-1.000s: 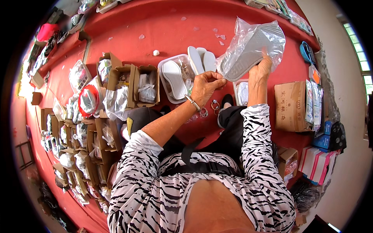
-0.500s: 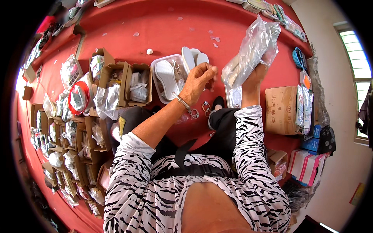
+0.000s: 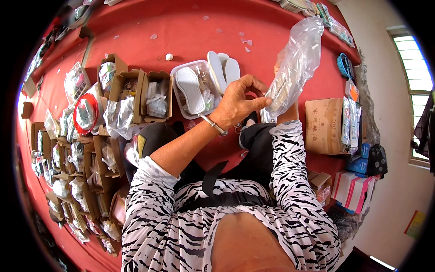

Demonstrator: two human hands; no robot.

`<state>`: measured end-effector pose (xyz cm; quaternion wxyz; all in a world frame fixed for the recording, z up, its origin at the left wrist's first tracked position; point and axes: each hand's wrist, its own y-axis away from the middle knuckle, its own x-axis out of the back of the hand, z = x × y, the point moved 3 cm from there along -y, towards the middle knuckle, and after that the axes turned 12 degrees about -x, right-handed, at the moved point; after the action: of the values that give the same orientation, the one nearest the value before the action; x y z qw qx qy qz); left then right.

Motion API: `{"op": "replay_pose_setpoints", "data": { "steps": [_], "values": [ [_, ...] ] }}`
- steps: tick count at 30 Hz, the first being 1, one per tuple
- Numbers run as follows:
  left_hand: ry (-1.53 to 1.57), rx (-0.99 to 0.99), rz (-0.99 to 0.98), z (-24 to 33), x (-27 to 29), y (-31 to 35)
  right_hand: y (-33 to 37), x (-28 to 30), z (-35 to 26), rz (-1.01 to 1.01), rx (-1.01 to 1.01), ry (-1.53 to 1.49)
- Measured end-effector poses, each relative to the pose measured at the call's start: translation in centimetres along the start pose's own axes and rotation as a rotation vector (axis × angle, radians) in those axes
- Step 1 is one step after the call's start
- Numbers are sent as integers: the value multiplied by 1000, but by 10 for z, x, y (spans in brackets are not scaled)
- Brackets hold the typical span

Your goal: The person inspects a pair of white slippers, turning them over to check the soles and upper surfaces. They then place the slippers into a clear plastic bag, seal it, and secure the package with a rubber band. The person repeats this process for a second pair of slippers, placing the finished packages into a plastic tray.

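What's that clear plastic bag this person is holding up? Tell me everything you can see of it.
The clear plastic bag looks thin, glossy and crinkled. It appears long and narrow, slanting with its upper end toward the right. Something pale shows through its lower part, too obscured by folds and glare to identify. It is held above the red floor. The right hand supports it from behind, mostly hidden; the left hand meets its lower left edge, though whether it pinches is unclear.
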<state>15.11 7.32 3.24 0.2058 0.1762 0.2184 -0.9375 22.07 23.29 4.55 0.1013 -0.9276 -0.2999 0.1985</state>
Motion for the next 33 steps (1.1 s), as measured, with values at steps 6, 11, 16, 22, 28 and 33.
{"op": "replay_pose_setpoints", "data": {
  "steps": [6, 11, 16, 22, 28, 33],
  "values": [
    [122, 210, 90, 2, 15, -8, -4, 1, 3, 15, -23, -25],
    [204, 166, 50, -6, 18, -10, -6, -1, 9, 20, -50, -40],
    [268, 249, 28, -3, 13, -8, -5, 4, 10, 18, -73, -47],
    [264, 198, 35, -15, 18, -7, -6, 7, 13, 16, -98, -68],
    [137, 165, 75, -11, 19, -7, -17, 13, 17, 37, -130, -147],
    [-20, 113, 118, -23, 28, -8, -33, 15, 17, 63, -215, -343]
  ]
}}
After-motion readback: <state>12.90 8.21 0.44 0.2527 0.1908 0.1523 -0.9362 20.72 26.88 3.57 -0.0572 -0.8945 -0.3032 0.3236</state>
